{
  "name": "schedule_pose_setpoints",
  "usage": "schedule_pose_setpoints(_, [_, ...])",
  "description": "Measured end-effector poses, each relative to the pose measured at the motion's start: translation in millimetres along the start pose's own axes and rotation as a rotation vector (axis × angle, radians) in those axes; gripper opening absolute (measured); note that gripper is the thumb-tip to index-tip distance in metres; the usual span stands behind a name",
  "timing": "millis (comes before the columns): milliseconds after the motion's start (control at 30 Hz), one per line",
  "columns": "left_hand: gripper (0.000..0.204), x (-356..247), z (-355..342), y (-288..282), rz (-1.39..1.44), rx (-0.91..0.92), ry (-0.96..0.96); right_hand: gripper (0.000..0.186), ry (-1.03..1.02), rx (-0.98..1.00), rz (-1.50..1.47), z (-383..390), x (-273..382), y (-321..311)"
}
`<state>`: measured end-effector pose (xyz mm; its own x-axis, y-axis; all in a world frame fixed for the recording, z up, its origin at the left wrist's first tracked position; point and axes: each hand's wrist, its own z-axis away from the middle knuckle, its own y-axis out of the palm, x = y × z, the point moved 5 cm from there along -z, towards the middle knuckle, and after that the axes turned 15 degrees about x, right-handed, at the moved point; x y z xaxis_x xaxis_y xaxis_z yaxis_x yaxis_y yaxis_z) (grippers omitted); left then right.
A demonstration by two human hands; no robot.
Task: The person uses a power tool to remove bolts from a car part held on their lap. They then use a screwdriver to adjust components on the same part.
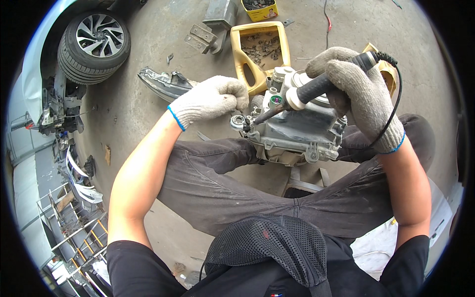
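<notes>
Black corded tool [316, 89] firmly gripped by the right hand [363, 91] works, it seems, at the left edge of the lamp housing [307, 128] between the legs [213, 183], wanting steadiness next, left hand [208, 101] curled, contents unclear.

- I've got a blk-tyred wheel [100, 35] on my feed, far L of grip
- yel. cut-open container [237, 52], L of & just past grip, w/ small fasteners [262, 48] inside
- yel. box [262, 14], farther past, also L
- thin cable [325, 11] w/ red bit, straight past grip
- I see metal rack [81, 253], far L, nearer side
</notes>
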<state>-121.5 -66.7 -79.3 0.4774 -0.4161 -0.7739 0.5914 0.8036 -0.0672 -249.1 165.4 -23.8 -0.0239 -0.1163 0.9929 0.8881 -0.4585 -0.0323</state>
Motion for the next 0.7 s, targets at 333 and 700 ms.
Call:
schedule_pose_setpoints(333, [0.003,1.9,0.5,0.9,0.098,0.023,0.011,0.037,0.097,0.025,-0.17,2.4,-3.1,-4.0])
schedule_pose_setpoints(700, [0.005,2.1,-0.1,-0.1,0.057,0.012,0.009,0.031,0.071,0.107,-0.284,4.3,-2.4,-1.5])
